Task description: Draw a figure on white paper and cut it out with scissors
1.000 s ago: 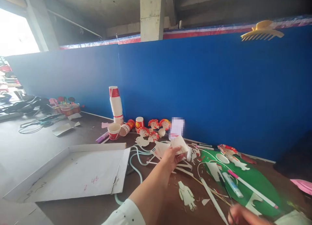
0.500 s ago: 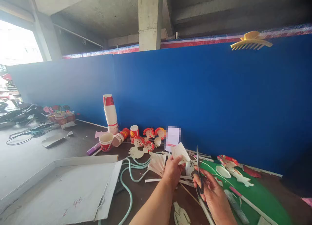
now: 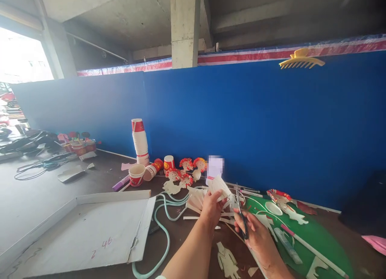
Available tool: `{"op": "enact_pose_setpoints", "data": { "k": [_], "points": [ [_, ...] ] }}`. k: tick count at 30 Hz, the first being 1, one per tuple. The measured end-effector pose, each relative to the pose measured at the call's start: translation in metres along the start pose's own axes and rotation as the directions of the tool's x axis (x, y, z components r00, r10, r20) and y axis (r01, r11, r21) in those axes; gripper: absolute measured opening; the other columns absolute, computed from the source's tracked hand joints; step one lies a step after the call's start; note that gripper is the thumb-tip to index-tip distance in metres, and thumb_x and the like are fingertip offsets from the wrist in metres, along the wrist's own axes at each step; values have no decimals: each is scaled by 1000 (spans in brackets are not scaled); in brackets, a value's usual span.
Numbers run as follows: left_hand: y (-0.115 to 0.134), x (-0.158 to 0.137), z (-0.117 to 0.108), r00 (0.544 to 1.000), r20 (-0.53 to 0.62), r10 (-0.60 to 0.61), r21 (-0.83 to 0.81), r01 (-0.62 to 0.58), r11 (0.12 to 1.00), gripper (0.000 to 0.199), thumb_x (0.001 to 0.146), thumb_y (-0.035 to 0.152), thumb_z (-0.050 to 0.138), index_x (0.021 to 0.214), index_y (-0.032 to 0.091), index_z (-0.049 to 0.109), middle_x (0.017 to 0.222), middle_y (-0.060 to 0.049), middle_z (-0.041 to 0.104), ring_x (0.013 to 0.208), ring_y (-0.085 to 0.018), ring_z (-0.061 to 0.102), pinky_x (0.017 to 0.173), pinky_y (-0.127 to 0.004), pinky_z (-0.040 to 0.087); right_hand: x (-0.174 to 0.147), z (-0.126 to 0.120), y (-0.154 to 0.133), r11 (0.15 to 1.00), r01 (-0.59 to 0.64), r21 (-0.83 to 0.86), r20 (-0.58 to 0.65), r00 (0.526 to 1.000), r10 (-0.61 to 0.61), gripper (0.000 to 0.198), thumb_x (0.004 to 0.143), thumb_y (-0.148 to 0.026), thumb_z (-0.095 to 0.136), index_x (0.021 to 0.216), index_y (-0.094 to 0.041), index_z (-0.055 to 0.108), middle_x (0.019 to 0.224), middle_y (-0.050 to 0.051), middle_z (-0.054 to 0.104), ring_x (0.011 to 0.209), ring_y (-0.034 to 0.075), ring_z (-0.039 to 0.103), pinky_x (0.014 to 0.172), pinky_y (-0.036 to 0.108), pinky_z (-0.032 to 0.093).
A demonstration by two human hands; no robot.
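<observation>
While a blue panel (image 3: 250, 122) lines the back edge of a dark table (image 3: 102, 172), a person's left hand (image 3: 212, 208) pinches a piece of white paper (image 3: 219, 186) between thumb and fingers, short of that edge. Fingers curled around the handles, the right hand (image 3: 253, 230) holds scissors (image 3: 240, 208) just right of the paper, their long axis nearly upright, tips toward the back edge; whether blades and paper touch cannot be told.
</observation>
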State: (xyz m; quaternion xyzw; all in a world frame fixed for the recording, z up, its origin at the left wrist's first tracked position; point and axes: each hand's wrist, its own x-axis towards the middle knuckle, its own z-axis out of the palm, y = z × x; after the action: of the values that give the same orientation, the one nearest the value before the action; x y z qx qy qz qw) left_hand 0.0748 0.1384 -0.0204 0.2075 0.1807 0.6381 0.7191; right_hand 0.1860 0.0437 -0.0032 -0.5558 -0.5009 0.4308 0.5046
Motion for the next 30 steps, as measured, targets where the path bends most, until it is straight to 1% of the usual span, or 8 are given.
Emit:
{"op": "enact_pose_setpoints", "data": {
  "k": [3, 7, 9, 11, 14, 18, 25, 30],
  "points": [
    [5, -2, 1, 999, -31, 16, -20, -16, 1000, 37, 64, 18, 74, 97, 13, 59, 96, -8, 65, 76, -12, 63, 59, -18, 49, 1, 4, 4, 1000, 2, -2, 2, 1000, -2, 49, 73, -53, 60, 109, -20, 57, 76, 4, 68, 56, 18, 59, 38, 23, 32],
    [18, -9, -2, 996, -85, 21, -5, -22, 1000, 34, 62, 18, 75, 92, 12, 60, 90, -7, 65, 71, -13, 63, 57, -19, 49, -2, 10, 7, 999, -11, -50, 4, 1000, 11, 46, 74, -46, 62, 111, -19, 57, 78, 2, 69, 37, 8, 43, 38, 23, 33],
    [23, -13, -6, 992, -128, 15, 2, -15, 1000, 32, 61, 16, 76, 88, 12, 60, 85, -6, 65, 67, -12, 62, 55, -19, 49, -6, 14, 6, 999, -9, -41, 28, 1000, 10, 47, 73, -48, 62, 110, -20, 57, 78, 2, 69, 43, 11, 52, 39, 23, 35],
    [25, -16, -10, 988, -154, 27, -3, -28, 1000, 30, 60, 16, 76, 86, 12, 60, 86, -6, 65, 67, -11, 62, 55, -18, 48, -12, 18, 3, 1000, -31, -3, 61, 998, 31, 50, 72, -52, 61, 111, -20, 57, 83, 4, 69, 66, 20, 64, 39, 21, 36],
    [23, -18, -15, 989, -145, 21, 16, -19, 1000, 28, 61, 17, 75, 85, 13, 60, 87, -6, 66, 67, -12, 61, 55, -19, 48, -20, 22, -1, 998, -62, -26, 138, 988, 65, 50, 73, -54, 59, 109, -20, 58, 81, 5, 69, 76, 22, 66, 39, 20, 37],
    [20, -19, -18, 990, -137, 9, 54, -2, 999, 28, 61, 18, 75, 84, 14, 60, 90, -6, 66, 69, -13, 61, 56, -20, 49, -24, 23, -2, 996, -66, -64, 178, 981, 77, 51, 75, -58, 56, 109, -20, 59, 82, 4, 69, 75, 21, 65, 39, 20, 38],
    [18, -21, -15, 987, -161, -18, 111, 36, 993, 31, 58, 19, 77, 84, 14, 59, 85, -4, 63, 68, -12, 60, 57, -21, 50, -20, 20, 6, 995, -61, -85, 197, 977, 77, 55, 73, -61, 57, 109, -19, 59, 70, 1, 65, 53, 14, 57, 37, 19, 33],
    [19, -19, -16, 993, -112, -28, 158, 46, 986, 35, 59, 22, 76, 89, 14, 62, 88, -6, 64, 68, -11, 59, 56, -20, 49, -21, 19, 3, 992, -115, -44, 195, 973, 122, 55, 71, -61, 60, 108, -20, 59, 72, 2, 64, 59, 14, 56, 38, 19, 31]
  ]
}}
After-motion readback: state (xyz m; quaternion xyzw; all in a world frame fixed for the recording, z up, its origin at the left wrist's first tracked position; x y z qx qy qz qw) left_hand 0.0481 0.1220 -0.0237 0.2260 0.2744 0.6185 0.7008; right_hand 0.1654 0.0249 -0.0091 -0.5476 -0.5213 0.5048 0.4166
